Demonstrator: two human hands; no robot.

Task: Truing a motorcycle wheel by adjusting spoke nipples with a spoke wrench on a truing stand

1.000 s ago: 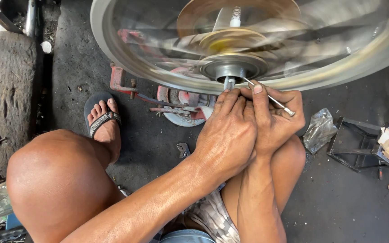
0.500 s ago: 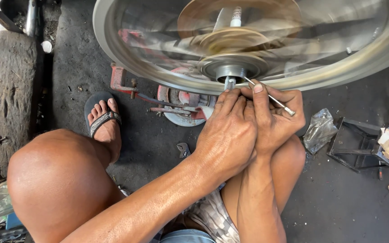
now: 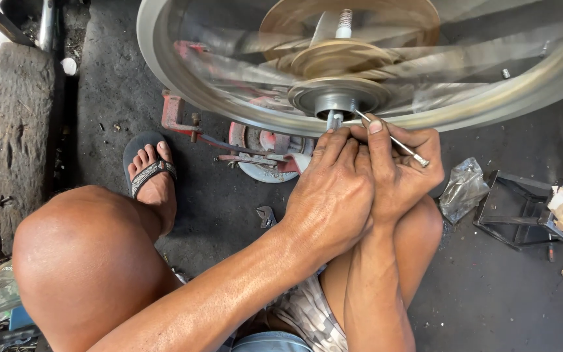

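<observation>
The spoked wheel (image 3: 184,85) is blurring across the top of the head view, so it appears to be turning on its red stand (image 3: 176,114); all places below are given relative to the wheel's hub (image 3: 339,98). Both hands are pressing together just below the hub; the left hand (image 3: 333,195) is lying over the right hand (image 3: 402,176), its fingertips closing on the short axle stub (image 3: 333,119) under the hub; the right hand is gripping a thin metal spoke (image 3: 392,138), with the forefinger laid along it; the spoke's near tip is resting at the hub's lower edge, its nippled end pointing away to the right. Whether the tip is actually touching the moving metal cannot be told.

Judged step: the hands are steadying the spoke as a pointer at the hub while the wheel is running, a checking or truing pass. The next move is calling for a firm brace of both wrists and fingers kept clear of the passing spokes.

Left of and below the hub, a sandalled foot (image 3: 153,173) is resting on the dark floor (image 3: 490,293); a small wrench (image 3: 266,216) is lying below the hub; a crumpled plastic bag (image 3: 462,189) is lying to the lower right.
</observation>
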